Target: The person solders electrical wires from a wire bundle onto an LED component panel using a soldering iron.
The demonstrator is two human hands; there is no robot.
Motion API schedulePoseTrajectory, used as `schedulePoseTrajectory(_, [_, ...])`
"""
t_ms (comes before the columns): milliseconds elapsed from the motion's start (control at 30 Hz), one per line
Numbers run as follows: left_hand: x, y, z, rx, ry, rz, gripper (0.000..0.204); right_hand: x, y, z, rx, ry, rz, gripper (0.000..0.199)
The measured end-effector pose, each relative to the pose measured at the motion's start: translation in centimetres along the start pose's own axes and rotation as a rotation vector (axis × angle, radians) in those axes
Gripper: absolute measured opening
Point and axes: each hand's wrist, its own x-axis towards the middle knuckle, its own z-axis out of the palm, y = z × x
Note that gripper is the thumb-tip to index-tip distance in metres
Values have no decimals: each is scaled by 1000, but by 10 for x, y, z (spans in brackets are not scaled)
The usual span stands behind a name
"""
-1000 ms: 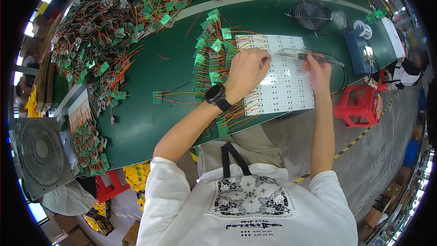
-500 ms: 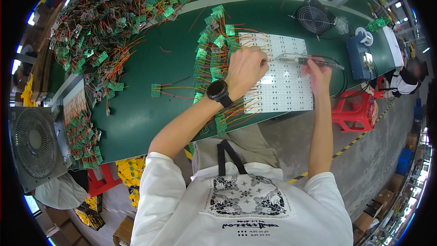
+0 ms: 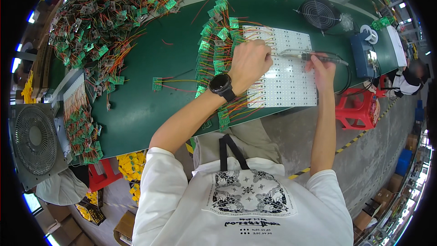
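A white perforated panel (image 3: 291,82) lies on the green table under both hands. Wires run from its left side to rows of small green circuit boards (image 3: 204,45). My left hand (image 3: 251,61), with a black watch on the wrist, rests over the panel's left part. Its fingers are pinched together at the panel; what they hold is hidden. In my right hand (image 3: 322,69) is a soldering iron (image 3: 325,58) with a dark handle and a thin metal guide along it. Its tip points left and reaches close to my left fingertips, above the panel.
A large heap of wired boards (image 3: 91,23) covers the far left. Another wired panel (image 3: 75,95) sits beside a grey fan (image 3: 34,132). A black fan (image 3: 319,12), a blue soldering station (image 3: 362,54) and a solder spool (image 3: 368,34) stand right. One board (image 3: 157,84) lies apart.
The whole view has shifted slightly, so the table appears a little higher and farther right. Both hands stay at the panel, and the iron's tip remains near my left fingertips.
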Motion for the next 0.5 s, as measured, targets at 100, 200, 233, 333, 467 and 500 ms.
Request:
schedulePoseTrajectory(100, [0,-1,1,14,-9,-3,9,0,2,-1,1,-9,-1,19])
schedulePoseTrajectory(200, [-1,-2,1,20,9,2,9,0,2,0,-7,-5,-1,19])
schedulePoseTrajectory(233, [-1,-1,1,14,8,5,9,0,2,0,-9,-7,-3,19])
schedulePoseTrajectory(333, [0,-1,1,7,8,11,9,0,1,-1,-15,-10,-5,19])
schedulePoseTrajectory(467, [-1,-2,1,2,15,22,9,-1,0,0,-31,-5,17,20])
schedulePoseTrajectory(500, [-1,-2,1,1,15,22,9,-1,0,0,-31,-5,18,20])
